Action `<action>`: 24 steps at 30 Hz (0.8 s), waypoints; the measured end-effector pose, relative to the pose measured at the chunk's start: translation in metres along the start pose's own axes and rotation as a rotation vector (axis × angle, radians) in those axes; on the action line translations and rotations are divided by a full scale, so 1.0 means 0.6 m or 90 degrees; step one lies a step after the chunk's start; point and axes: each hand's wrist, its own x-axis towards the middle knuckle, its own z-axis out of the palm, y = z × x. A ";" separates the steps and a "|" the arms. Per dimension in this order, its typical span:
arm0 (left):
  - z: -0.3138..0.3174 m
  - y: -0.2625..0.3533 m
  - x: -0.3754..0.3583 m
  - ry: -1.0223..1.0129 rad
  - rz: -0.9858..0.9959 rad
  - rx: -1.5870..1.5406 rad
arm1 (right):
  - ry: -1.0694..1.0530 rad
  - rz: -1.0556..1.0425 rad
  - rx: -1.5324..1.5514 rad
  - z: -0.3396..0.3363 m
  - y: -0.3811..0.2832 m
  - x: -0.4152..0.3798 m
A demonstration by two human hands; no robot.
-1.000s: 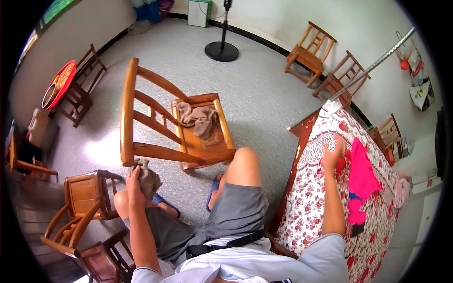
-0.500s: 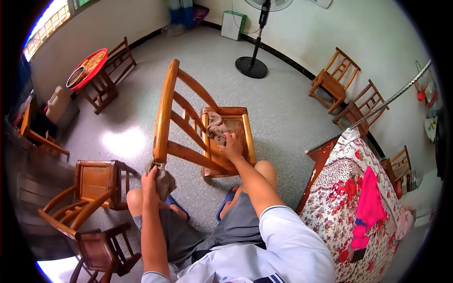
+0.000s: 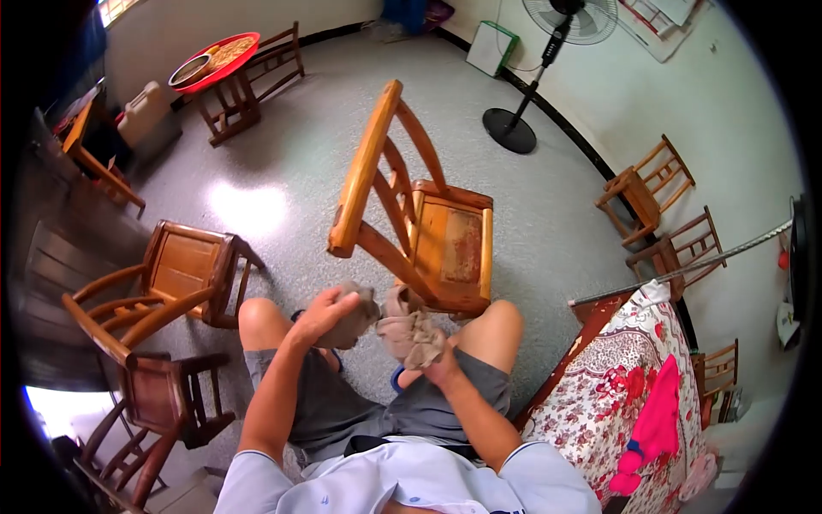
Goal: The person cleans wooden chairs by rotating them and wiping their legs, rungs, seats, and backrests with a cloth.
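My left hand (image 3: pixel 321 315) grips a crumpled grey-brown rag (image 3: pixel 354 319) above my left knee. In my right hand (image 3: pixel 442 367) is a second, lighter brown rag (image 3: pixel 409 330), bunched up. The two rags hang close together between my knees. Just beyond them stands a varnished wooden chair (image 3: pixel 366 176), its backrest nearest to me and leaning to the left in view. Its seat (image 3: pixel 462 248) has a worn reddish-brown patch, and neither hand touches the chair.
Two wooden chairs (image 3: pixel 184 265) stand at my left. A bed with a floral cover (image 3: pixel 565 411) and pink cloth (image 3: pixel 658 420) is at my right. Further off are a standing fan (image 3: pixel 511 131), a red tray of grains (image 3: pixel 248 53) on a stand, and several chairs along the wall.
Both hands have left the chair and come back toward my lap, each with its rag. The right hand's rag is off the seat. My view has shifted left.
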 end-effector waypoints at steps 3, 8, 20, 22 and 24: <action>0.022 -0.014 -0.020 -0.142 -0.019 0.026 | 0.070 0.319 0.664 0.064 0.069 -0.024; 0.004 -0.035 -0.043 -0.065 0.048 0.195 | -0.063 0.265 0.353 0.068 0.018 0.022; -0.151 -0.057 -0.047 0.083 0.220 -0.916 | -0.037 0.311 0.447 0.096 -0.052 0.080; -0.217 -0.080 -0.027 0.126 0.398 -0.959 | -0.108 0.389 0.350 0.082 -0.016 0.051; -0.231 0.000 -0.080 0.346 0.439 -0.926 | -0.118 0.441 0.310 0.066 0.028 0.012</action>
